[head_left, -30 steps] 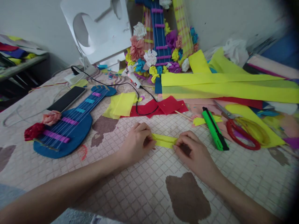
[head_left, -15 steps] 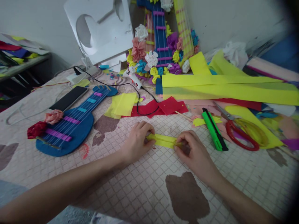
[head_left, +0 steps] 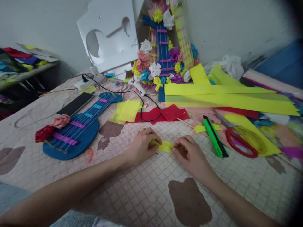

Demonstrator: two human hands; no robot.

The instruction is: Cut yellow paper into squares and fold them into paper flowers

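Observation:
A small folded strip of yellow crepe paper [head_left: 165,146] stretches between my two hands, just above the patterned tablecloth. My left hand [head_left: 144,145] pinches its left end between thumb and fingers. At the other end, the fingertips of my right hand [head_left: 188,151] are closed on the paper, hiding that end. Right of my right hand lies a green box cutter [head_left: 215,137]. Red-handled scissors [head_left: 239,142] rest beyond it. To the left of my hands is a small blue paper guitar [head_left: 75,132] with strings, purple bars and two paper roses.
A white hot glue gun [head_left: 137,84] with a black cord lies behind red paper pieces [head_left: 163,114]. Long yellow paper strips [head_left: 227,99] spread at the back right. A phone [head_left: 76,103] is near the guitar. Flower-trimmed guitars [head_left: 164,47] and a white foam panel [head_left: 110,34] stand behind.
My hands have drawn slightly closer together, and less of the yellow strip shows between them. The camera view has tilted up a little.

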